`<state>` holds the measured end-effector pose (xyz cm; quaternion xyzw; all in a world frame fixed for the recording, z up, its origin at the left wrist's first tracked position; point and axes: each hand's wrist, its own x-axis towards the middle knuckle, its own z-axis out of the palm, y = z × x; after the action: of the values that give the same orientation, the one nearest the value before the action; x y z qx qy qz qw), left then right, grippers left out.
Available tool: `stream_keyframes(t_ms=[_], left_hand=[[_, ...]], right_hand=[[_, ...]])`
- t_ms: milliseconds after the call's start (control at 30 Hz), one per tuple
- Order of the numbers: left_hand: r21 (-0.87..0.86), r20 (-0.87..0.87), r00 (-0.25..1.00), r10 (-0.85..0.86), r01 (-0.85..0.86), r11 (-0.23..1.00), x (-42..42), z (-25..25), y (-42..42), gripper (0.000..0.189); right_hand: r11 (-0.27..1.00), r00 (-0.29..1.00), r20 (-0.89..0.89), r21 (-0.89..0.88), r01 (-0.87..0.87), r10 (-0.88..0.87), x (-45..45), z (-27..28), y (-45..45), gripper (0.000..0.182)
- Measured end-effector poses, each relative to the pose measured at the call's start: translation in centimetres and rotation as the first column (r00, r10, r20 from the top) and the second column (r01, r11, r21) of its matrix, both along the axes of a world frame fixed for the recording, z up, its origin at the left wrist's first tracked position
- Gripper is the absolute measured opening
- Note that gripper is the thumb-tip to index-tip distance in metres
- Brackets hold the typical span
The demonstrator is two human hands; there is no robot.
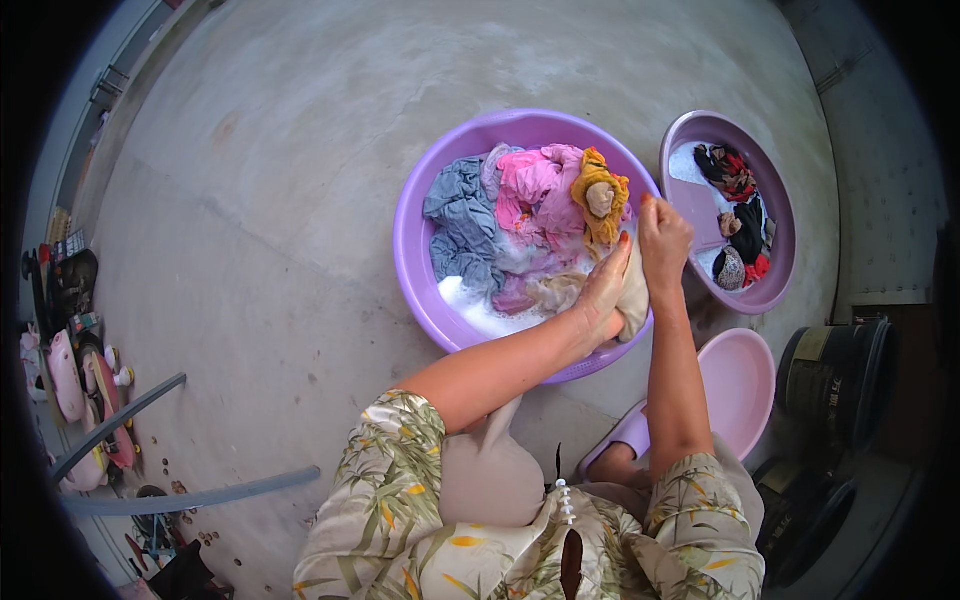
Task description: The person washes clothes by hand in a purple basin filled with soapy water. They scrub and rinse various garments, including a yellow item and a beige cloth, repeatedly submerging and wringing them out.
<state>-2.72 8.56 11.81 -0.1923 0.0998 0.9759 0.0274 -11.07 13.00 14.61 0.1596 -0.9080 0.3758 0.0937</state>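
Observation:
Over the right side of a large purple plastic basin [415, 296], a cream wet cloth [636, 289] is between my two hands. My right hand [666, 238] is closed in a fist at its upper end. My left hand [602, 294] grips it lower down, fingers pointing up along the cloth; part of the cloth is hidden by that hand. Inside the basin lie a blue-grey garment [459, 206], pink garments [544, 180] and a bunched mustard-yellow cloth [601, 196]. White suds [474, 307] float at the near left, beside a soaked beige cloth [559, 291].
A mauve oval tub [784, 259] with a washboard part [691, 210], suds and dark and red garments stands at the right. Nearer are a pink basin [739, 390] and black buckets [829, 382]. Grey curved bars [202, 499] and toys [101, 405] lie at the left on the concrete floor [285, 187].

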Motion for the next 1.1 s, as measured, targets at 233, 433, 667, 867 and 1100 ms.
stream_keyframes(t_ms=[233, 433, 667, 867, 1100], left_hand=[[-0.056, 0.252, 0.968, -0.015, 0.030, 0.998, 2.4, -6.2, -3.7, 0.043], [-0.223, 0.503, 0.857, 0.111, 0.005, 0.975, 7.7, -17.0, -9.8, 0.028], [-0.451, 0.892, 0.356, -0.279, 0.739, -0.501, 9.0, -25.4, -10.7, 0.031], [-0.384, 0.916, 0.348, -0.198, 0.620, -0.685, 6.5, -31.2, -13.1, 0.035], [-0.740, 0.661, 0.749, -0.047, 0.661, 0.126, 7.6, -24.3, -14.8, 0.039]], right_hand=[[0.901, 0.899, 0.359, 0.253, -0.352, 0.251, 1.9, -4.8, -4.4, 0.039], [0.659, 0.608, 0.670, 0.231, -0.716, 0.426, 5.8, -16.3, -7.4, 0.030], [0.346, 0.482, 0.842, 0.390, -0.854, 0.243, 6.7, -23.4, -7.1, 0.028], [0.329, 0.411, 0.798, 0.283, -0.901, 0.442, 5.0, -28.0, -7.1, 0.034], [0.866, 0.625, 0.748, 0.143, -0.479, 0.222, 3.7, -26.5, -6.2, 0.030]])
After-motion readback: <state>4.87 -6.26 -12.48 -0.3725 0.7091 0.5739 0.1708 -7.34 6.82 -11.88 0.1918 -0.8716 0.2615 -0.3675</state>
